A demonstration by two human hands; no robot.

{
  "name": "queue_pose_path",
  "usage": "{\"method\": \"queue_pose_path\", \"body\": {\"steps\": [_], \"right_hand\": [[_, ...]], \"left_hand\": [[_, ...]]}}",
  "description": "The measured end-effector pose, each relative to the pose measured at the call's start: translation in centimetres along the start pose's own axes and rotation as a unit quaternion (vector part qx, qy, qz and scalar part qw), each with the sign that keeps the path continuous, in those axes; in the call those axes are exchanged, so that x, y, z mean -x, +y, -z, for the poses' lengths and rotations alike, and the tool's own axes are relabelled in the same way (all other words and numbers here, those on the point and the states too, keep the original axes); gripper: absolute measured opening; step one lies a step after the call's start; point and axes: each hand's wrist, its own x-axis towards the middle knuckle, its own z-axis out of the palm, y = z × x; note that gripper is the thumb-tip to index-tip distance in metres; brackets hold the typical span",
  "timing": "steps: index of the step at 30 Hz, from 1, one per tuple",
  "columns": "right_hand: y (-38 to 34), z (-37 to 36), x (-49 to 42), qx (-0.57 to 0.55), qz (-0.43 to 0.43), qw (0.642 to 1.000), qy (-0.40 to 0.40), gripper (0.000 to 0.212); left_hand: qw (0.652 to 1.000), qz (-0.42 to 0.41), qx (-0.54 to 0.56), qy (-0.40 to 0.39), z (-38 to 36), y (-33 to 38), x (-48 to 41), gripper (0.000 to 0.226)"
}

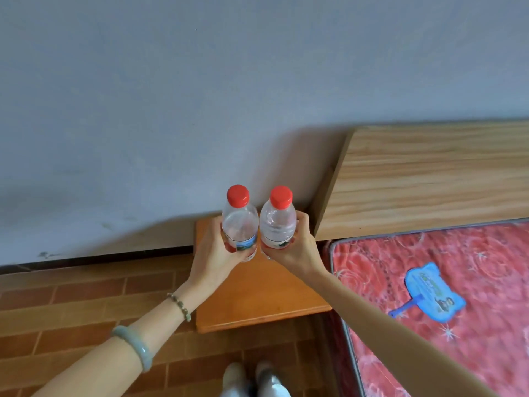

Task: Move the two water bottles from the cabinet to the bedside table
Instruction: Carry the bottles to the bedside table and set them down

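Two clear water bottles with red caps stand upright side by side, almost touching, over the far part of the orange wooden bedside table point(257, 305). My left hand point(213, 253) is wrapped around the lower body of the left bottle point(240, 222). My right hand point(297, 245) grips the lower body of the right bottle point(277, 222). The fingers hide both bottle bases, so I cannot tell whether they rest on the tabletop or hang just above it. The cabinet is out of view.
A pale wall rises behind the table. To the right stand a light wooden headboard point(429, 179) and a red patterned mattress point(446, 282) with a blue hand fan point(429, 296) lying on it. Brown brick-pattern floor point(71, 305) spreads on the left; my shoes point(254, 379) show at the bottom.
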Motion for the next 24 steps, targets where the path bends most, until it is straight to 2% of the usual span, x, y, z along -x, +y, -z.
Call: {"method": "queue_pose_path", "body": {"steps": [10, 15, 24], "right_hand": [[16.8, -6.1, -4.9, 0.007, -0.016, 1.0, 0.003, 0.076], [23.5, -9.3, -6.5, 0.025, -0.044, 0.999, -0.007, 0.075], [27.2, -11.8, -7.8, 0.038, -0.066, 0.997, -0.019, 0.078]], "left_hand": [[0.998, 0.036, -0.023, 0.051, -9.3, -14.7, -1.8, 0.077], [0.997, 0.053, -0.026, 0.049, -12.6, -20.7, -2.7, 0.074], [0.998, 0.038, -0.035, 0.023, -14.7, -25.1, -3.2, 0.073]]}}
